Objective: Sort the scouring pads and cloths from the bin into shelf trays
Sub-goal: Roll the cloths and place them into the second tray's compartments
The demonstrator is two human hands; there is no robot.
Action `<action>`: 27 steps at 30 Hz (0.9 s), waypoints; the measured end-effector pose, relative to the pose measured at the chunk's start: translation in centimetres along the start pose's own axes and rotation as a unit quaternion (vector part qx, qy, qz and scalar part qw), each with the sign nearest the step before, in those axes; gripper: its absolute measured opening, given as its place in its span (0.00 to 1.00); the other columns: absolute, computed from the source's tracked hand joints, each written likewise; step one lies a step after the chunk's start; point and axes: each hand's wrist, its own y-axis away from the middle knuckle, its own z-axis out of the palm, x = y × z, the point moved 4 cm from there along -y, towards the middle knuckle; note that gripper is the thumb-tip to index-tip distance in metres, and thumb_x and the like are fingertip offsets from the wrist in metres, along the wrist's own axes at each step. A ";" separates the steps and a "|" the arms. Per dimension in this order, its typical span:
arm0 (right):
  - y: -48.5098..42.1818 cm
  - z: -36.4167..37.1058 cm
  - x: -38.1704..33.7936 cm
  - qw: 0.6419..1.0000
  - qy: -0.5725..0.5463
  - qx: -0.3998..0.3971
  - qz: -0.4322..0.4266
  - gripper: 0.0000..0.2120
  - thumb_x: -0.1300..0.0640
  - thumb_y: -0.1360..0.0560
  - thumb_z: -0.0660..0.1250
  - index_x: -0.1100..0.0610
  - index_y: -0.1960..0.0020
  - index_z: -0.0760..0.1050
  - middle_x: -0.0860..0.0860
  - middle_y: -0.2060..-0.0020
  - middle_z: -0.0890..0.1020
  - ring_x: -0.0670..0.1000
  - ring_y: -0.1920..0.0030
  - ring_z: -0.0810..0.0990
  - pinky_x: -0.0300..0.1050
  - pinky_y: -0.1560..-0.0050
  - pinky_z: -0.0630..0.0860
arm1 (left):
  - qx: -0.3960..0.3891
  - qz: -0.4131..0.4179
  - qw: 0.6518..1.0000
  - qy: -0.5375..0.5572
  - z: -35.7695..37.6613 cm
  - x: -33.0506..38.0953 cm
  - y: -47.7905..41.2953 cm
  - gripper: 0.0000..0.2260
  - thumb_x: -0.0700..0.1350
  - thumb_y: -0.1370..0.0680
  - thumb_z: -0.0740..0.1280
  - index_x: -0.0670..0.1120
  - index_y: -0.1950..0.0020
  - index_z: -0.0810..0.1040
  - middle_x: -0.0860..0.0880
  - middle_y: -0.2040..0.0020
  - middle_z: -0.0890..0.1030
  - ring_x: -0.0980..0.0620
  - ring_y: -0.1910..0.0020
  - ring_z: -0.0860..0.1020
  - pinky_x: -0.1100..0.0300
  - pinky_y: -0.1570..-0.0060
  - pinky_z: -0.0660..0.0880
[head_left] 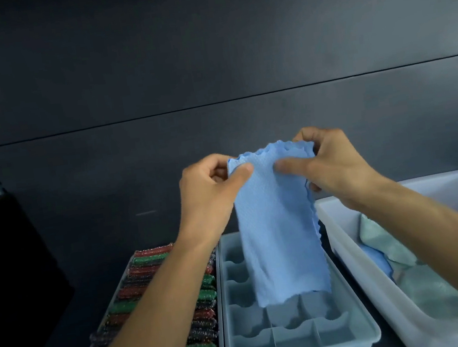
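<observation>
At the centre of the frame, the left hand (209, 187) and right hand (333, 166) each pinch the top edge of the blue cloth (279, 225), whose long axis hangs straight down from both grips over the empty divided tray (296, 335).

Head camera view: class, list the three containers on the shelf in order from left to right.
Tray packed with red, green and dark glittery scouring pads → grey divided plastic tray → white plastic bin holding cloths.
</observation>
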 end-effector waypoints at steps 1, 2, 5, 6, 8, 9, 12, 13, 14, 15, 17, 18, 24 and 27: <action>0.1 0.3 -0.1 1.000 0.000 0.015 -0.007 0.13 0.63 0.32 0.75 0.59 0.63 0.70 0.50 0.73 0.71 0.48 0.75 0.68 0.38 0.77 0.65 | 0.004 0.007 1.000 0.004 0.2 0.2 0.2 0.05 0.46 0.30 0.74 0.46 0.61 0.82 0.38 0.62 0.81 0.42 0.66 0.76 0.46 0.63 0.76; 0.2 0.7 -0.1 1.000 -0.011 0.021 -0.011 0.13 0.63 0.31 0.74 0.58 0.64 0.68 0.50 0.74 0.70 0.48 0.76 0.67 0.38 0.77 0.65 | 0.002 0.016 1.000 0.008 0.5 0.4 0.3 0.05 0.47 0.30 0.73 0.46 0.61 0.82 0.38 0.63 0.81 0.45 0.67 0.76 0.45 0.64 0.76; 1.0 2.0 -0.8 0.998 -0.061 -0.002 -0.014 0.10 0.63 0.28 0.71 0.60 0.62 0.70 0.53 0.73 0.76 0.48 0.77 0.72 0.39 0.76 0.70 | -0.012 0.031 0.999 0.021 1.3 1.0 0.6 0.06 0.46 0.27 0.72 0.45 0.59 0.83 0.39 0.63 0.82 0.39 0.64 0.81 0.43 0.64 0.78; 1.1 2.3 -1.0 0.997 -0.077 -0.011 -0.016 0.08 0.62 0.26 0.70 0.63 0.59 0.72 0.54 0.72 0.78 0.49 0.76 0.74 0.41 0.74 0.72 | -0.011 0.030 0.999 0.032 1.4 1.2 0.6 0.06 0.45 0.25 0.71 0.43 0.58 0.83 0.40 0.63 0.83 0.37 0.62 0.81 0.44 0.63 0.80; 1.4 2.7 -1.4 0.993 -0.113 -0.024 -0.019 0.10 0.59 0.23 0.67 0.66 0.55 0.75 0.57 0.70 0.81 0.53 0.73 0.78 0.45 0.69 0.76 | -0.010 0.027 0.998 0.062 1.5 1.5 0.6 0.08 0.44 0.22 0.69 0.41 0.56 0.83 0.41 0.62 0.84 0.39 0.60 0.83 0.46 0.59 0.82; 1.5 2.7 -1.5 0.990 -0.139 -0.029 -0.017 0.13 0.55 0.21 0.64 0.67 0.55 0.76 0.58 0.69 0.81 0.54 0.71 0.79 0.46 0.67 0.77 | -0.019 0.026 0.997 0.076 1.5 1.5 0.6 0.09 0.45 0.22 0.69 0.41 0.56 0.84 0.42 0.62 0.84 0.41 0.60 0.83 0.45 0.57 0.82; 1.7 2.6 -1.8 0.981 -0.186 -0.060 0.001 0.23 0.47 0.19 0.56 0.65 0.53 0.79 0.60 0.63 0.84 0.57 0.63 0.84 0.47 0.60 0.81 | -0.058 0.019 0.994 0.087 1.4 1.4 0.7 0.09 0.45 0.28 0.76 0.43 0.51 0.83 0.46 0.58 0.85 0.47 0.57 0.84 0.52 0.54 0.81; 1.9 2.5 -1.9 0.980 -0.185 -0.074 0.005 0.22 0.47 0.19 0.56 0.64 0.51 0.80 0.61 0.61 0.84 0.57 0.60 0.85 0.47 0.57 0.82 | -0.063 0.014 0.994 0.084 1.4 1.2 0.6 0.10 0.43 0.29 0.77 0.44 0.50 0.82 0.46 0.56 0.85 0.45 0.56 0.84 0.52 0.53 0.81; 2.0 2.5 -2.0 0.982 -0.165 -0.088 -0.002 0.20 0.50 0.19 0.57 0.64 0.50 0.80 0.61 0.59 0.85 0.56 0.59 0.85 0.47 0.56 0.82 | -0.061 0.014 0.995 0.078 1.3 1.0 0.5 0.09 0.42 0.29 0.76 0.44 0.51 0.82 0.46 0.56 0.85 0.43 0.54 0.84 0.50 0.52 0.81; 1.9 2.2 -2.2 0.987 -0.128 -0.093 -0.026 0.15 0.54 0.19 0.60 0.63 0.50 0.81 0.60 0.59 0.85 0.55 0.59 0.85 0.45 0.55 0.82 | -0.061 0.013 0.995 0.080 1.2 1.1 0.3 0.06 0.40 0.27 0.75 0.44 0.51 0.83 0.45 0.55 0.86 0.42 0.53 0.83 0.49 0.50 0.81; 1.2 0.6 -3.1 0.992 -0.053 -0.052 -0.102 0.05 0.60 0.24 0.68 0.59 0.53 0.82 0.54 0.61 0.85 0.48 0.61 0.82 0.39 0.58 0.79 | -0.070 0.013 0.994 0.083 0.9 1.3 0.0 0.05 0.38 0.25 0.72 0.45 0.51 0.84 0.45 0.54 0.86 0.44 0.51 0.83 0.49 0.47 0.80; 0.6 -0.3 -3.3 0.991 -0.034 -0.035 -0.121 0.04 0.60 0.28 0.72 0.56 0.53 0.82 0.51 0.61 0.84 0.45 0.61 0.80 0.37 0.58 0.77 | -0.080 0.012 0.993 0.086 0.8 1.3 -0.2 0.05 0.37 0.24 0.71 0.46 0.51 0.84 0.46 0.54 0.86 0.46 0.52 0.84 0.52 0.47 0.80; 0.0 1.3 -2.3 0.973 -0.008 -0.230 -0.026 0.13 0.64 0.32 0.75 0.57 0.48 0.81 0.51 0.56 0.86 0.47 0.56 0.85 0.35 0.59 0.78 | -0.120 -0.026 0.976 0.177 1.0 1.1 -0.2 0.05 0.42 0.22 0.68 0.44 0.48 0.83 0.47 0.53 0.85 0.49 0.52 0.83 0.51 0.46 0.80; -0.5 1.9 -2.5 0.990 -0.047 -0.132 -0.027 0.09 0.64 0.29 0.73 0.59 0.50 0.81 0.52 0.60 0.86 0.50 0.62 0.85 0.41 0.64 0.79 | -0.151 -0.127 0.941 0.275 2.3 -0.6 0.7 0.21 0.62 0.24 0.61 0.48 0.42 0.81 0.48 0.46 0.84 0.48 0.46 0.82 0.46 0.40 0.77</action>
